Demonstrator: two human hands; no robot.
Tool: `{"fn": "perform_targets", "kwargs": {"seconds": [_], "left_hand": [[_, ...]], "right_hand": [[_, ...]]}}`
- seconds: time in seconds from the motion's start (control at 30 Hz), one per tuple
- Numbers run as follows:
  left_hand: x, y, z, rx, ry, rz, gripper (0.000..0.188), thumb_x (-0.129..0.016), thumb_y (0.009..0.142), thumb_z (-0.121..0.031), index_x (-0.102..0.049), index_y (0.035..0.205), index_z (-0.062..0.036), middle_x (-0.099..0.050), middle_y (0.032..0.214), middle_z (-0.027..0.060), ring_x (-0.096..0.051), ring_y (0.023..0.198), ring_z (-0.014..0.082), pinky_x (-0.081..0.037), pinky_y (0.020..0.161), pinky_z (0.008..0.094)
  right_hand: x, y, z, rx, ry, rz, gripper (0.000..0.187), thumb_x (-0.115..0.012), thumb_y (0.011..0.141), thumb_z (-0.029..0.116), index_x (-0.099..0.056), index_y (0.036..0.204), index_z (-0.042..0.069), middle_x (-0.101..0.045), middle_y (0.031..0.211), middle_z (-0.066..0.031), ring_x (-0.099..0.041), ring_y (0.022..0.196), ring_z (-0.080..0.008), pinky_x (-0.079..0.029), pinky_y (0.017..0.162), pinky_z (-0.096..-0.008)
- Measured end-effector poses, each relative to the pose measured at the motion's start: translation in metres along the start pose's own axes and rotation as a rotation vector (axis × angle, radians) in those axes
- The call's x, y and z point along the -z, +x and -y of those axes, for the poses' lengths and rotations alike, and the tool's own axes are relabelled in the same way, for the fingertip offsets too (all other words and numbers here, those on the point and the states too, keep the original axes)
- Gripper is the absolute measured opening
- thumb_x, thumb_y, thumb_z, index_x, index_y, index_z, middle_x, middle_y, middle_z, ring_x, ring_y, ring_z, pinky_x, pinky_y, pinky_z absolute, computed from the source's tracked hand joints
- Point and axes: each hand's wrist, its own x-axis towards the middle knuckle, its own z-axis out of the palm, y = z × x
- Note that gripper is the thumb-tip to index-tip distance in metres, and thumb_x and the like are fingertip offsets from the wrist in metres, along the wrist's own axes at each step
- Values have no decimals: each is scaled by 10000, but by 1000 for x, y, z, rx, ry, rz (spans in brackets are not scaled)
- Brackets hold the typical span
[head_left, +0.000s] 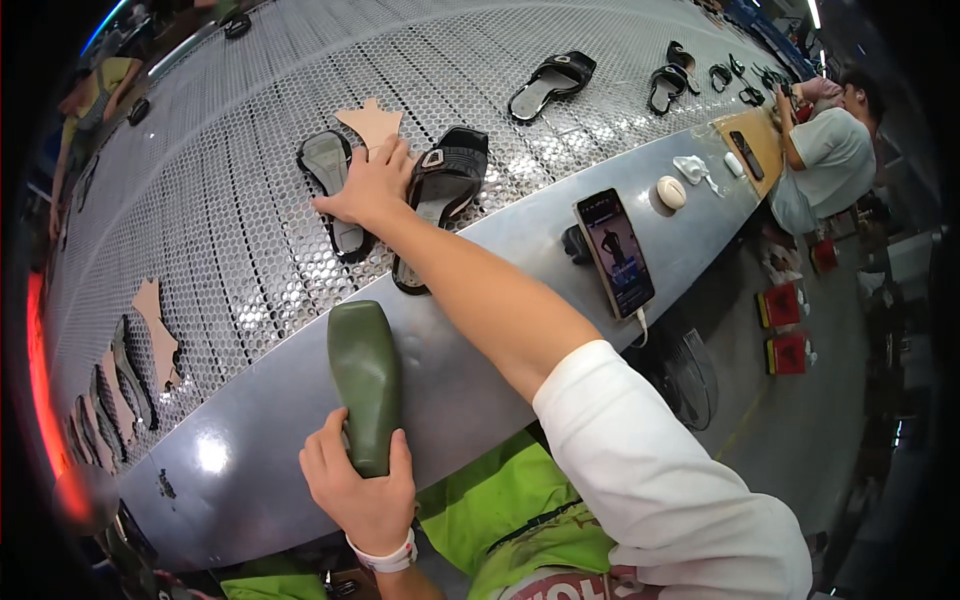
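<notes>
My left hand [362, 488] grips the narrow end of a green shoe last [366, 378] that lies on the smooth metal ledge [480, 380] in front of me. My right hand [373, 186] reaches out over the perforated conveyor belt [250, 230] with fingers spread, resting between a black sole [335, 190] on its left and a black buckled sandal [440, 195] on its right. It touches a tan cardboard insole piece [371, 122] at its lower edge. Whether it grasps anything I cannot tell.
A phone [614, 252] leans on the ledge with a cable. More sandals [552, 84] and soles ride the belt; tan insoles and soles [150, 345] lie at left. Another person [825, 150] works at far right. Small white objects [672, 192] sit on the ledge.
</notes>
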Motion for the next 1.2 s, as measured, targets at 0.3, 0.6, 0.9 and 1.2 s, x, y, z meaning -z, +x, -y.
{"fn": "perform_targets", "kwargs": {"seconds": [0.3,0.6,0.9,1.2], "left_hand": [[2,-3,-1,-53,-18,-9,494,-786,668,-109,-608,1116,-1,-604,958,129,-525,800,290,-425,715,388],[22,-34,-8,-53,-731,-325,609,-719,840,-263,-505,1290,87,-591,1252,196,-586,1088,306,-470,901,399],[-9,-88,-36,318,-981,28,551,-676,857,-199,-488,1287,89,-628,1183,189,-631,1080,258,-485,958,376],[73,-63,-45,74,-700,-422,904,-635,666,-202,-298,1451,94,-524,1147,164,-522,978,202,-421,898,293]], "right_hand": [[53,-30,-4,217,583,-275,568,-796,633,228,-505,1053,-21,-572,1063,-231,-585,1033,-361,-479,895,-432],[153,-254,-34,387,1479,509,586,-777,715,77,-477,1206,-35,-605,1053,-97,-586,952,-149,-498,850,-307],[129,-346,-110,212,1601,922,700,-638,806,-23,-299,1418,-4,-500,1229,-57,-527,955,-104,-476,784,-242],[126,-340,-148,-27,1793,985,703,-445,860,56,-172,1505,0,-477,1232,-119,-538,1046,-182,-450,915,-327]]}}
